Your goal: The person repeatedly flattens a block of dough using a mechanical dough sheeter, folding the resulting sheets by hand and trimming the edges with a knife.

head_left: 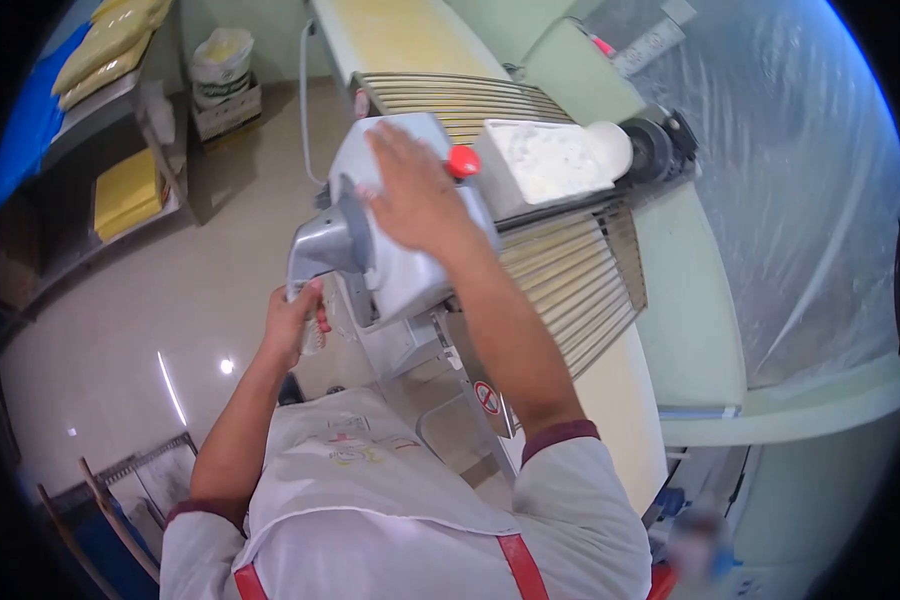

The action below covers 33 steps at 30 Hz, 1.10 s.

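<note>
A dough sheeter's grey housing (425, 275) stands in front of me. My right hand (417, 190) lies flat on top of it, fingers stretched out, close to a red push button (463, 161). A grey metal lever (320, 240) sticks out from the housing's left side. At its lower end, my left hand (295, 318) is wrapped round a pale, ridged handle (313, 335). Metal bar guards (570, 285) cover the belt on both sides of the housing. Behind the button sits a white bin (510, 185) of white powder, with a white round-ended piece at its right end.
Pale belts (620, 400) run away and toward me. Left, a metal shelf (185, 200) holds yellow packs (128, 195) and filled bags (105, 50). A white sack (220, 65) stands in a carton on the tiled floor. Plastic sheeting (770, 200) hangs at right.
</note>
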Each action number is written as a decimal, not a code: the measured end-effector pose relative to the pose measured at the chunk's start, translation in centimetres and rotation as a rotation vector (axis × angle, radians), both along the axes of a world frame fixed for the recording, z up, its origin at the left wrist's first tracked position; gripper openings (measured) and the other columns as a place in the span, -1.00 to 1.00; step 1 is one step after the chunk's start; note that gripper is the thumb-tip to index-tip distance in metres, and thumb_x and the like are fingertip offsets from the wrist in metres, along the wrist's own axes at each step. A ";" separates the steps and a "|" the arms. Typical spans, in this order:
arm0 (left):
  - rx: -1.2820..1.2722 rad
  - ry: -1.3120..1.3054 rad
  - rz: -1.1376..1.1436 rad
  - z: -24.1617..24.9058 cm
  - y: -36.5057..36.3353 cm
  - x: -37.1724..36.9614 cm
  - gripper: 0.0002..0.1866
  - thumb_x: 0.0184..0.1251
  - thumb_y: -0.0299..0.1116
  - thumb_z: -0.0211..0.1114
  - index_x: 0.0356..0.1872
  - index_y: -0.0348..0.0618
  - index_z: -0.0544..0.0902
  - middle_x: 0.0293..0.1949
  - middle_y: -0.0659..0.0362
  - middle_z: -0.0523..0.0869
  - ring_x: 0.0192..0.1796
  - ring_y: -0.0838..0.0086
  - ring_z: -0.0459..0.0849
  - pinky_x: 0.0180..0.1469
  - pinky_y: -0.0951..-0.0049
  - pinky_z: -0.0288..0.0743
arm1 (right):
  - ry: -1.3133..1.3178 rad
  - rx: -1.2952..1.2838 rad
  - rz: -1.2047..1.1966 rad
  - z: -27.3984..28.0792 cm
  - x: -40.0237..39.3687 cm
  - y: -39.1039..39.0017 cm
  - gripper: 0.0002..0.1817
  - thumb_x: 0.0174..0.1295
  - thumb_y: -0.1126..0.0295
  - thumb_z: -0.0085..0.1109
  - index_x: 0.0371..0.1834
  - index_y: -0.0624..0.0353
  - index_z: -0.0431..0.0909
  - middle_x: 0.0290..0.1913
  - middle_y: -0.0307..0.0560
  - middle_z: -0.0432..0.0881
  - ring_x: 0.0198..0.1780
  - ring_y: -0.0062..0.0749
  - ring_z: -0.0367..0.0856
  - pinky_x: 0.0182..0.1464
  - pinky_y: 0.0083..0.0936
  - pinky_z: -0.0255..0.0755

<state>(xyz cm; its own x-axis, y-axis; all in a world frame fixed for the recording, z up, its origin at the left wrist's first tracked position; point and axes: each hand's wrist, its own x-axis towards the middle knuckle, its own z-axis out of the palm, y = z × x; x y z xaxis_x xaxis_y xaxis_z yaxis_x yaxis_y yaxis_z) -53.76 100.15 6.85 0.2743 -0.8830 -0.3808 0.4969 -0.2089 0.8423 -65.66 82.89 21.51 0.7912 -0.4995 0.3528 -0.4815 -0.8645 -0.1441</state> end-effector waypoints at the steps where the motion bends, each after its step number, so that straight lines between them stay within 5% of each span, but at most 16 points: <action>1: 0.016 -0.022 0.022 0.0 0.0 -0.1 -0.61 0.31 -0.02 0.30 -0.46 -0.15 0.51 -0.62 0.22 0.52 -0.64 0.51 0.54 -0.53 0.45 0.53 | 0.025 0.027 -0.011 0.3 0.9 -1.3 -0.38 0.22 0.26 0.18 0.30 0.35 0.31 0.39 0.24 0.29 0.43 0.04 0.24 0.43 -0.14 0.10; 6: -0.029 -0.073 0.039 -0.9 0.4 0.1 -0.61 0.31 -0.06 0.34 -0.46 -0.20 0.54 -0.61 0.20 0.56 -0.61 0.54 0.55 -0.56 0.46 0.48 | 0.190 0.079 -0.146 1.0 5.8 -5.9 -0.43 0.22 0.11 0.14 0.17 0.33 0.49 0.14 0.28 0.57 0.21 0.04 0.52 0.28 -0.17 0.31; 14: -0.037 -0.038 -0.055 0.7 0.4 1.0 -0.60 0.33 -0.07 0.34 -0.46 -0.23 0.57 -0.68 0.23 0.53 -0.65 0.59 0.51 -0.59 0.49 0.38 | 0.571 0.621 -0.513 0.6 10.9 -14.0 -0.48 0.25 -0.01 0.05 -0.11 0.29 0.69 -0.05 0.17 0.69 -0.03 -0.10 0.63 0.08 -0.27 0.39; 24: -0.157 -0.154 -0.052 -0.7 0.0 1.9 -0.59 0.30 -0.07 0.35 -0.46 -0.28 0.64 -0.67 0.18 0.59 -0.61 0.55 0.56 -0.50 0.44 0.44 | 0.572 0.615 -0.481 -0.1 10.2 -14.9 -0.52 0.24 0.05 0.01 -0.21 0.29 0.69 -0.16 0.10 0.71 -0.14 -0.19 0.61 0.01 -0.35 0.40; 30: -0.302 -0.234 -0.111 -3.1 -0.8 3.2 -0.65 0.30 -0.10 0.36 -0.32 -0.26 0.66 -0.63 0.18 0.62 -0.54 0.55 0.58 -0.43 0.43 0.45 | 0.548 0.501 -0.437 -0.6 9.7 -15.7 -0.51 0.24 0.04 -0.02 -0.16 0.27 0.67 -0.10 0.22 0.68 -0.06 0.00 0.62 0.07 -0.26 0.38; 33: -0.259 -0.240 -0.120 -2.4 -0.8 3.2 -0.65 0.29 -0.10 0.36 -0.29 -0.26 0.65 -0.62 0.19 0.62 -0.54 0.55 0.57 -0.44 0.44 0.45 | 0.584 0.229 -0.160 -0.5 9.1 -15.9 -0.50 0.25 0.04 -0.04 -0.09 0.28 0.65 -0.04 0.28 0.66 0.03 0.12 0.60 0.13 -0.16 0.37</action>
